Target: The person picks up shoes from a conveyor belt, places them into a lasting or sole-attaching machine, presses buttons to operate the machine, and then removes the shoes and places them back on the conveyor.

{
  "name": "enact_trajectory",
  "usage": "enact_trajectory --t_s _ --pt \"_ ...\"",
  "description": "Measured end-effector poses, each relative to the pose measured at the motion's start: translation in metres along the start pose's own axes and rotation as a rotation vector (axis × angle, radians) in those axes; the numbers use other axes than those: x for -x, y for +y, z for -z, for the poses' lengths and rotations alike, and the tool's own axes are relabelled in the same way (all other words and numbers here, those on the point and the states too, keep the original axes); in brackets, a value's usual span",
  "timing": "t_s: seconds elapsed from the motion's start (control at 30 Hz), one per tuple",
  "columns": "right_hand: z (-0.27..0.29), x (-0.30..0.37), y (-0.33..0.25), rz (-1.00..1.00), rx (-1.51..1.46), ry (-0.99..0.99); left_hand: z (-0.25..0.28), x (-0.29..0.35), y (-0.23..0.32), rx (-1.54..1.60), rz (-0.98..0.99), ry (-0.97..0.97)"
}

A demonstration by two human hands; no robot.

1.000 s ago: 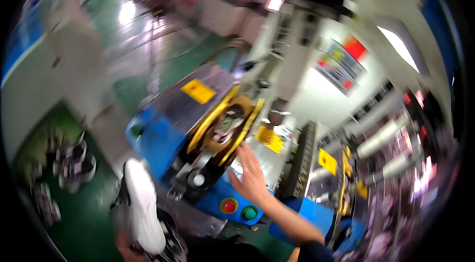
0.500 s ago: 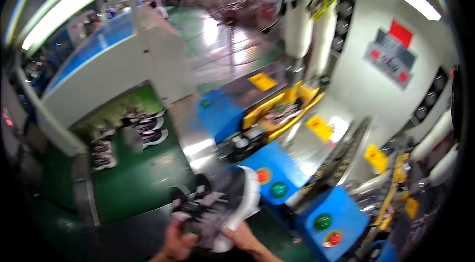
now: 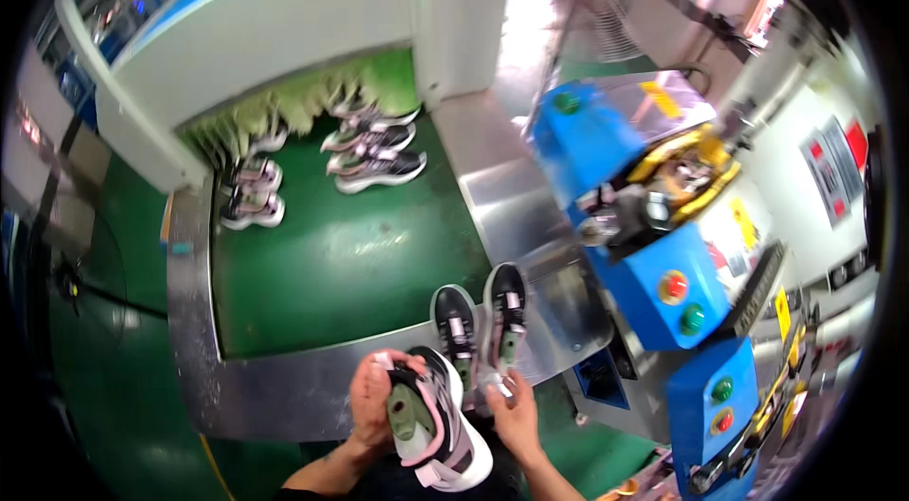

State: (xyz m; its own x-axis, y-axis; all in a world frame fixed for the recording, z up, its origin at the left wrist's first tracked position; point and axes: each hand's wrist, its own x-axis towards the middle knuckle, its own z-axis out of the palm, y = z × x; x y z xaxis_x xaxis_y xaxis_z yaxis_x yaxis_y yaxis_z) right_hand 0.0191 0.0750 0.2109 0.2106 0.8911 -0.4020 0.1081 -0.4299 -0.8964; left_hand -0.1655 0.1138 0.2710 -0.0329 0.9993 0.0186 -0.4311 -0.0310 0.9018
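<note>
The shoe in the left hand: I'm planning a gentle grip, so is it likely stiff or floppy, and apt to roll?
The held shoe probably gives at its open, pink-edged collar but stays firmer along the thick white sole. That sole's long shape should make rolling unlikely once set sole-down.

Print too small or blurred to read, signs told by colour & shape only: at R, one yellow rect. label sat on the glossy grey cover beside the far blue box. A 2nd yellow label lay on the pale metal plate just R of the yellow-edged mould, w/ a 3rd yellow label farther R, on the neighbouring unit. On the white panel, upper R, were a red sign & grey placards w/ small red squares, txt likewise illegible.
</note>
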Motion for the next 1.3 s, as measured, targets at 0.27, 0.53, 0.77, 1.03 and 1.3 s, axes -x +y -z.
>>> enact_trajectory --t_s 0.27,0.53,0.77,1.03,1.3 --pt "-0.084 -0.114 0.029 0.045 0.722 0.221 0.088 -0.049 0.024 -0.052 0.214 0.173" --pt "-0.052 -0.001 -0.006 -0.281 -0.089 0.321 0.068 -0.100 0.025 -0.118 0.058 -0.335" --pt "-0.022 0.231 -0.029 -0.017 -0.318 0.952 -0.056 -0.020 0.011 -0.060 -0.105 -1.108" --pt "-0.143 0.482 0.036 -0.185 -0.376 1.777 -0.112 0.239 0.022 0.428 0.589 -2.001" --pt "-0.342 0.561 0.090 -0.845 -0.378 2.979 -0.066 0.441 0.031 0.377 1.615 -2.656"
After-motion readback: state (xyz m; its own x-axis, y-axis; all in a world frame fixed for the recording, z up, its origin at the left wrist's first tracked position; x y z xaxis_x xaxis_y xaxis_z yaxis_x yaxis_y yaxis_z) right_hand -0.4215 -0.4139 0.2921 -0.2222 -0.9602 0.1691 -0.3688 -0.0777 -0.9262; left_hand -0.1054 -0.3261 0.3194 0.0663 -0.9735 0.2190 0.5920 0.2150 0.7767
